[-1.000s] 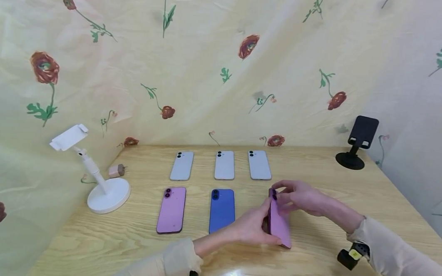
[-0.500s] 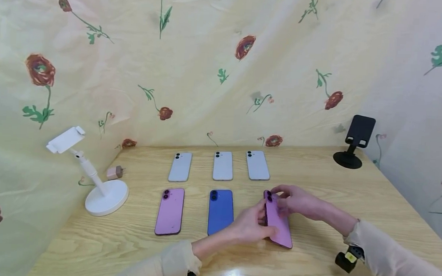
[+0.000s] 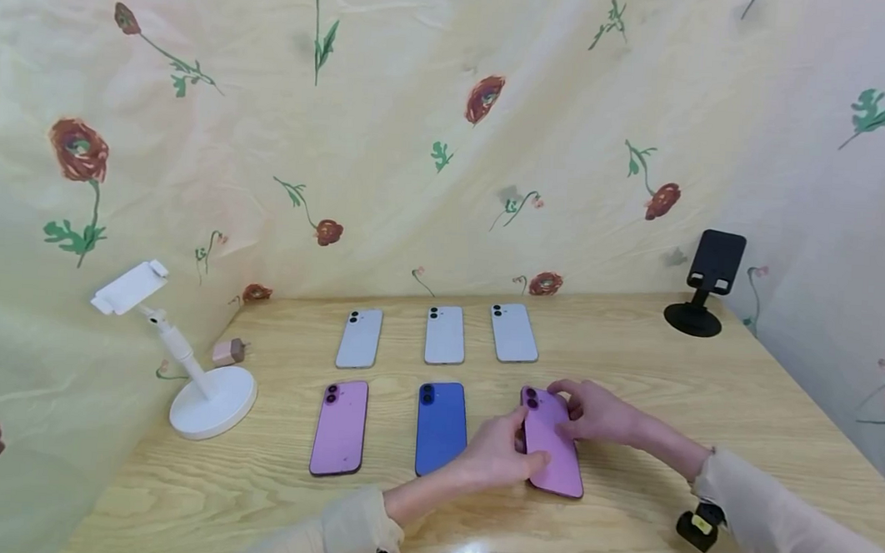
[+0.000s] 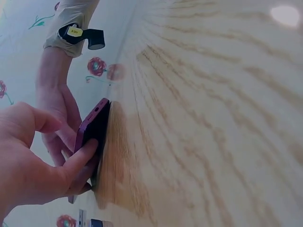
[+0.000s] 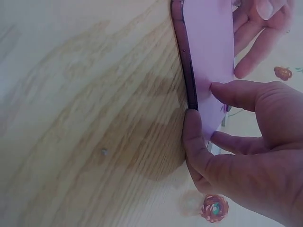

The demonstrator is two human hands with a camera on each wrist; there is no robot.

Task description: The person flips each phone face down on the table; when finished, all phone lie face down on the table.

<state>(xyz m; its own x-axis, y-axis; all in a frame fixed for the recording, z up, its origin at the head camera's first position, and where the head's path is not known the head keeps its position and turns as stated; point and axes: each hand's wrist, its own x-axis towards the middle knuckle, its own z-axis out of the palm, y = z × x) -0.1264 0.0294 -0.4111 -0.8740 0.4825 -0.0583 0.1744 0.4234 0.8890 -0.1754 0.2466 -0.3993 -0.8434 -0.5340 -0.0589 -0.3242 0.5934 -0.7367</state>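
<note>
A pink-purple smartphone [image 3: 557, 462] lies back up, close over the wooden table, with its left side slightly raised. My left hand [image 3: 495, 453] holds its left edge, thumb over the back. The left wrist view shows fingers of that hand [image 4: 42, 165] against the phone's dark underside [image 4: 97, 130]. At the opposite long edge, my right hand [image 3: 602, 414] grips the phone near the top. In the right wrist view, the right thumb [image 5: 236, 93] is on the pink back [image 5: 206, 42], with fingers at the edge. To the left lie a blue smartphone [image 3: 440, 427] and another pink-purple smartphone [image 3: 340, 430].
Three white smartphones [image 3: 360, 339] form a row behind, backs up. A white phone stand [image 3: 212, 402] and a pink charger plug [image 3: 228, 351] are at the left. A black phone stand [image 3: 692, 319] stands at the back right, before a flowered cloth [image 3: 389, 140].
The held pink-purple phone has turned from steeply tilted on its edge to nearly flat, back facing up. Both hands have stayed on it.
</note>
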